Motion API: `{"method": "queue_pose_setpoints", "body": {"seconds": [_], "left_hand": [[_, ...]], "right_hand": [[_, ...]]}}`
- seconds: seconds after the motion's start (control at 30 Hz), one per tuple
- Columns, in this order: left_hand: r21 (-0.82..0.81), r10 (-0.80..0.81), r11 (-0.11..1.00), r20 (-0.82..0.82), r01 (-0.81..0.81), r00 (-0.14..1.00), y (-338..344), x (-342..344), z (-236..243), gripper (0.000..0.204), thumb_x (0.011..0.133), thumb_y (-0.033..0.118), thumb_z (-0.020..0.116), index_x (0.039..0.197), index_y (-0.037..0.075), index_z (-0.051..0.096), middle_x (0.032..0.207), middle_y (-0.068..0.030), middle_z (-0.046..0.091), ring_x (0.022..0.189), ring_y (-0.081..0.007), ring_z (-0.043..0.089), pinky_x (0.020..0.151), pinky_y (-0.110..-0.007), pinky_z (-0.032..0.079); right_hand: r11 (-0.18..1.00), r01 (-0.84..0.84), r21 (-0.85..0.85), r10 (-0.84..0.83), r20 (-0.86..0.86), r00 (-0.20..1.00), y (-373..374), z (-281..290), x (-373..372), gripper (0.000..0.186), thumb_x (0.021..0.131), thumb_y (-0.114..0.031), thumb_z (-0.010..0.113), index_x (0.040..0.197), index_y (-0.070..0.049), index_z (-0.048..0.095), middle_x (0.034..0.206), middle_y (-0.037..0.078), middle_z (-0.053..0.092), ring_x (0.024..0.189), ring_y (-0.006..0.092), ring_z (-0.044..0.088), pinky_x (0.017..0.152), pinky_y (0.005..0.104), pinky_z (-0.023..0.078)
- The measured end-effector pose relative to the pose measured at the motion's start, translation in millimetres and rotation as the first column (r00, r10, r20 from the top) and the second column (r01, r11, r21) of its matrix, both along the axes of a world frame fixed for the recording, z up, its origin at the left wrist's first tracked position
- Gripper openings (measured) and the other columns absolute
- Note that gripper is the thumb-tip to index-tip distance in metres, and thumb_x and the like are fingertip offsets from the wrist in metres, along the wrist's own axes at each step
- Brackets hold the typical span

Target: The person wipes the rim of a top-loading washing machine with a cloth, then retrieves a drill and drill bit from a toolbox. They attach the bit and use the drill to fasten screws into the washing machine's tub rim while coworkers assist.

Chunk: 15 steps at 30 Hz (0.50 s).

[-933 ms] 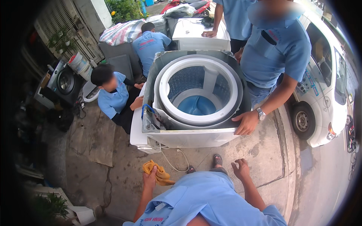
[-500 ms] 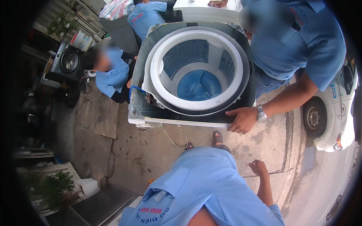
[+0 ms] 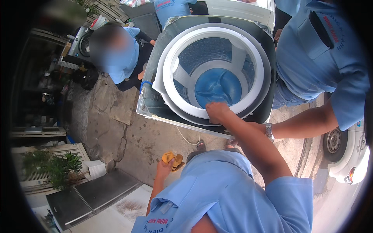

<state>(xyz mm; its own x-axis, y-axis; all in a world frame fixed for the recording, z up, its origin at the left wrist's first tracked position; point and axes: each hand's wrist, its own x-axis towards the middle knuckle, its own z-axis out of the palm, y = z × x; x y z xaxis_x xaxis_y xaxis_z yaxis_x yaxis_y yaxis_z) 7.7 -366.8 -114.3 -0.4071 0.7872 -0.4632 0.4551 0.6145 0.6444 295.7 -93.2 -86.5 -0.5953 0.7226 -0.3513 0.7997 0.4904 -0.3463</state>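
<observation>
Though round, washer tub [image 3: 167, 73] upright, open upward

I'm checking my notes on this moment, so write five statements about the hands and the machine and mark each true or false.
1. The person's left hand holds a crumpled yellow cloth. True.
2. The person's right hand hangs away from the machine. False: it is at the near side of the round white plastic ring.
3. The round finned disc at the bottom of the drum is red. False: it is blue.
4. The blue-shirted co-worker on the picture's right wears a silver metal wristwatch. True.
5. The thin blue wire is on the picture's right of the ring. False: it is on the left.
</observation>
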Motion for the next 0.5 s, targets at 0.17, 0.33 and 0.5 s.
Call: {"method": "queue_pose_setpoints", "body": {"seconds": [0.17, 0.33, 0.5], "left_hand": [[-0.160, -0.008, 0.987, -0.115, -0.010, 0.993, -74.6, -12.1, -33.2, 0.032, 0.091, 0.025, 0.072, 0.108, -0.002, 0.068, 0.099, -0.0096, 0.074, 0.090, -0.0187, 0.070, 0.080, -0.034, 0.054], [-0.267, 0.134, 0.954, -0.024, -0.135, 0.991, -90.8, 13.8, -5.9, 0.021, 0.094, 0.013, 0.066, 0.109, -0.002, 0.066, 0.096, -0.0093, 0.072, 0.086, -0.0197, 0.069, 0.077, -0.035, 0.054], [-0.103, 0.179, 0.982, 0.221, -0.159, 0.959, -123.4, -18.0, -52.2, 0.016, 0.096, 0.010, 0.064, 0.108, -0.001, 0.066, 0.094, -0.0074, 0.070, 0.083, -0.0157, 0.067, 0.075, -0.032, 0.054]], "right_hand": [[1.000, -0.025, 0.008, 0.025, -0.037, 0.999, 2.0, -29.7, -13.6, 0.019, 0.084, -0.009, 0.062, 0.098, -0.006, 0.075, 0.102, 0.014, 0.075, 0.096, 0.0312, 0.073, 0.076, 0.0411, 0.059], [0.999, -0.011, 0.034, 0.013, -0.042, 0.999, 2.6, -28.0, -17.5, 0.017, 0.084, -0.009, 0.063, 0.095, -0.007, 0.077, 0.101, 0.013, 0.075, 0.094, 0.0308, 0.074, 0.075, 0.0404, 0.059], [1.000, -0.025, 0.017, 0.025, -0.015, 1.000, 2.7, -20.4, -19.5, 0.017, 0.084, -0.009, 0.063, 0.094, -0.007, 0.077, 0.100, 0.013, 0.075, 0.095, 0.0306, 0.074, 0.076, 0.0395, 0.059]]}}
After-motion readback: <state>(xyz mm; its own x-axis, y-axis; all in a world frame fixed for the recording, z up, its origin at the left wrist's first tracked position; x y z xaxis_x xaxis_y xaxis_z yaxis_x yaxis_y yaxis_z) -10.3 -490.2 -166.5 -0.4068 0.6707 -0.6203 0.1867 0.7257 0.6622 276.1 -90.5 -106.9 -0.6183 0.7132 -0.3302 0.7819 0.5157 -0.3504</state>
